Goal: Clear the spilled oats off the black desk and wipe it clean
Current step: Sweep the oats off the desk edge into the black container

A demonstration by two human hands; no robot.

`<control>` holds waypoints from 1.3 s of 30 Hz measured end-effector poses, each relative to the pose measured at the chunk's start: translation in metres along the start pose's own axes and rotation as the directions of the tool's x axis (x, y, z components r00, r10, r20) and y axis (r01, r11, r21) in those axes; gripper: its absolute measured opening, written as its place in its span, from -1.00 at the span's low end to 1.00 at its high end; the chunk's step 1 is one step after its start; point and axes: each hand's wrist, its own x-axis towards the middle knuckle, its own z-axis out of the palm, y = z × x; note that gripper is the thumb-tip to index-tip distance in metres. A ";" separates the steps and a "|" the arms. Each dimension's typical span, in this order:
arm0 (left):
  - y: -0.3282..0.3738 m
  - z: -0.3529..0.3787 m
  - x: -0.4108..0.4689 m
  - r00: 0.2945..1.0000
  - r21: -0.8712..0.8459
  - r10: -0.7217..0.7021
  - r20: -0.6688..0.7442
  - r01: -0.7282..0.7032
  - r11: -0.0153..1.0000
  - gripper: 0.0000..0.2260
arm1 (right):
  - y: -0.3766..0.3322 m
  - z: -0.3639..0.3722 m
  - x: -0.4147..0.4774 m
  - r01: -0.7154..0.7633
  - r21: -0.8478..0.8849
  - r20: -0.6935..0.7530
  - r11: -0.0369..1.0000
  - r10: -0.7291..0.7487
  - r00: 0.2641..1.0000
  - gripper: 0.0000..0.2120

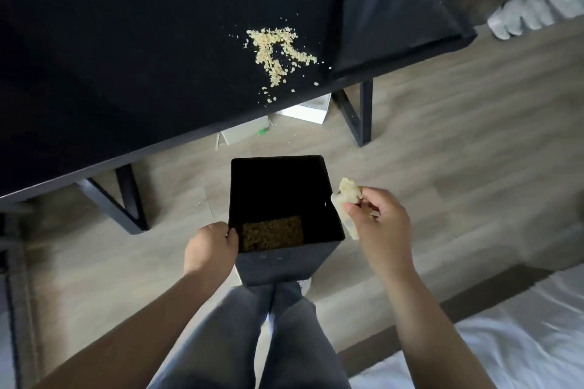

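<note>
A patch of spilled oats (278,52) lies on the black desk (126,41), near its front edge at the right. Below the desk edge I hold a square black bin (328,215) above the floor; oats cover part of its bottom. My left hand (211,248) grips the bin's near left rim. My right hand (377,221) is just right of the bin and pinches a crumpled pale wipe (346,199).
The desk's black legs (360,114) stand on a light wooden floor. White boxes (306,110) lie under the desk. A black shelf unit (395,19) joins the desk's right end. White bedding (521,341) is at the lower right. A few oats dot the floor.
</note>
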 end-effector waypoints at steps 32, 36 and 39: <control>0.164 0.017 0.074 0.915 -0.121 -0.403 0.033 0.404 0.907 -0.72 | -0.079 -0.033 0.319 0.415 -0.101 0.370 0.904 -0.353 0.859 -0.82; 0.175 0.022 0.075 0.894 -0.165 -0.449 0.005 0.444 0.881 -0.72 | -0.090 -0.007 0.357 0.489 -0.124 0.436 0.864 -0.395 0.809 -0.91; 0.180 0.027 0.077 0.881 -0.188 -0.473 -0.005 0.464 0.866 -0.71 | -0.096 0.018 0.381 0.555 -0.177 0.444 0.813 -0.438 0.782 -0.93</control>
